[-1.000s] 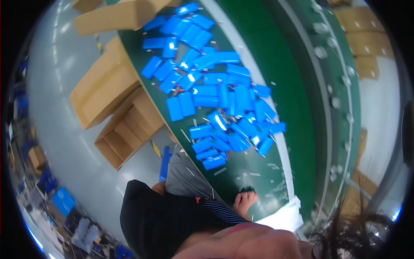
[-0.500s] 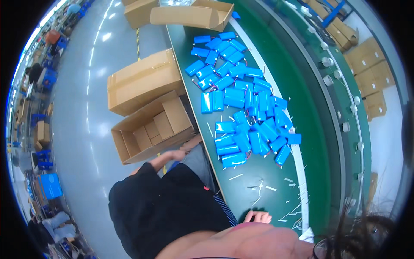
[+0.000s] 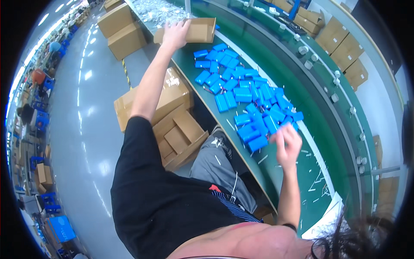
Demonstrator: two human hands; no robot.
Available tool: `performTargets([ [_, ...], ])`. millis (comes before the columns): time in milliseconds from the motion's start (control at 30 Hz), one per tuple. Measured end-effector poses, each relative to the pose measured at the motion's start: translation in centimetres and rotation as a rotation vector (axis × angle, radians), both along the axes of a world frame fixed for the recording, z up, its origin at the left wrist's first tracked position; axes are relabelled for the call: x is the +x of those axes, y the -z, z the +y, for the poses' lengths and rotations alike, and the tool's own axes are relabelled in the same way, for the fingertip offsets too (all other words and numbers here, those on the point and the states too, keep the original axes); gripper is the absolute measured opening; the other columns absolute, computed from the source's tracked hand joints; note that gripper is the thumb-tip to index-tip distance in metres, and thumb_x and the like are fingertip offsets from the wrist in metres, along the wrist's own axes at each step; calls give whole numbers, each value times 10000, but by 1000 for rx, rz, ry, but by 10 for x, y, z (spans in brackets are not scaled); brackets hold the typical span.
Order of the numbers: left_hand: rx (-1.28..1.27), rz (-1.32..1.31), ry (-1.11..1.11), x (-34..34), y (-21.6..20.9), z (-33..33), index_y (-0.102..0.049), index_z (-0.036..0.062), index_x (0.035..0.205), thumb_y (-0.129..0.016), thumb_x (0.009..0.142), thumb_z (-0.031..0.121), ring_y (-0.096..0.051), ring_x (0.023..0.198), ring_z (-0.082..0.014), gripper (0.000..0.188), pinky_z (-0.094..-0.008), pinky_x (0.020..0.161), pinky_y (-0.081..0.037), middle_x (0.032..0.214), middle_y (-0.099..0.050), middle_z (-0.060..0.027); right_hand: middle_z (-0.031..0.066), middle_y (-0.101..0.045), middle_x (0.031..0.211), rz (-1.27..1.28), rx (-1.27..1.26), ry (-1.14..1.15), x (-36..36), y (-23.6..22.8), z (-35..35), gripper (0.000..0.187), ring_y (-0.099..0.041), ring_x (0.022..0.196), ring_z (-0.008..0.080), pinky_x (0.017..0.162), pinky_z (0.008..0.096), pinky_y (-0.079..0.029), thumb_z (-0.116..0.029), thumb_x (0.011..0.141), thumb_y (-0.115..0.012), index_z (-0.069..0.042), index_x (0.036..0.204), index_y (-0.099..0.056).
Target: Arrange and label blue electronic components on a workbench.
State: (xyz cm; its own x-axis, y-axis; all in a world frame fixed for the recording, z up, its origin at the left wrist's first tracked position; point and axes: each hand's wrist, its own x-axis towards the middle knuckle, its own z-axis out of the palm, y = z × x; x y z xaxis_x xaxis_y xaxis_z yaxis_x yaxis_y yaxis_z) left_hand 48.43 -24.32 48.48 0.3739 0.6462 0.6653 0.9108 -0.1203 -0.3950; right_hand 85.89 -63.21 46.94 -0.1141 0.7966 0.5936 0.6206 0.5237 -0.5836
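My left hand (image 3: 176,35) reaches to the far end of the green table, its fingers gripping the near side of a shallow cardboard box (image 3: 200,33). Many blue shrink-wrapped battery packs (image 3: 243,95) with short wires lie on the table in a loose, overlapping spread. Over the near end of that spread hovers my right hand (image 3: 288,144), its fingers loosely bent and apart, with nothing visible in them. A blue battery pack (image 3: 258,143) lies just left of this hand. The left palm and the inside of the box are partly hidden.
Beside the table's left edge stand a closed carton (image 3: 170,88) and an open carton (image 3: 181,134). More cartons (image 3: 125,36) stand farther off. Thin white strips (image 3: 317,181) litter the near tabletop. Clear plastic material (image 3: 157,12) lies beyond the box. A green conveyor belt (image 3: 293,82) runs along the right.
My left hand has gone from near the open carton up to the shallow box, which now sits farther left. My right hand has risen from the near tabletop to the battery packs. The view has shifted.
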Motion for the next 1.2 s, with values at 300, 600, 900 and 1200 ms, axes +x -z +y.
performTargets([
  [300, 603, -697, 485, -132, 70, -136, -515, 150, 1083, -865, 711, 28, -576, 916, -224, 525, -369, 877, -506, 1090, -578, -38, 108, -739, 1013, -233, -278, 71, -77, 15, 535, 314, -685, 863, 272, 800, 368, -546, -319, 986, -617, -135, 1228, -697],
  [600, 426, -897, -44, -160, 158, -202, -488, 148, 1209, -753, 936, 198, -569, 1310, -350, 383, -453, 1133, -504, 1489, -514, -162, 142, -685, 1337, -604, -361, 284, -199, 127, 740, 374, -653, 1178, 417, 1018, 482, -529, -378, 974, -546, -323, 1323, -669],
  [900, 643, -1089, 92, -285, 169, -287, -459, 98, 1201, -839, 819, 52, -651, 1165, -287, 540, -404, 986, -573, 1299, -610, -178, 60, -776, 1063, -446, -154, 414, -80, 79, 717, 297, -719, 946, 324, 848, 429, -560, -408, 993, -598, -231, 1214, -690],
  [1200, 292, -1434, 176, -324, 268, -314, -464, 85, 1336, -779, 876, 101, -550, 1299, -296, 558, -425, 1099, -490, 1397, -521, -149, 19, -694, 853, -509, -335, -55, -50, 56, 448, 206, -624, 747, 169, 717, 328, -524, -351, 976, -681, -176, 1083, -695],
])
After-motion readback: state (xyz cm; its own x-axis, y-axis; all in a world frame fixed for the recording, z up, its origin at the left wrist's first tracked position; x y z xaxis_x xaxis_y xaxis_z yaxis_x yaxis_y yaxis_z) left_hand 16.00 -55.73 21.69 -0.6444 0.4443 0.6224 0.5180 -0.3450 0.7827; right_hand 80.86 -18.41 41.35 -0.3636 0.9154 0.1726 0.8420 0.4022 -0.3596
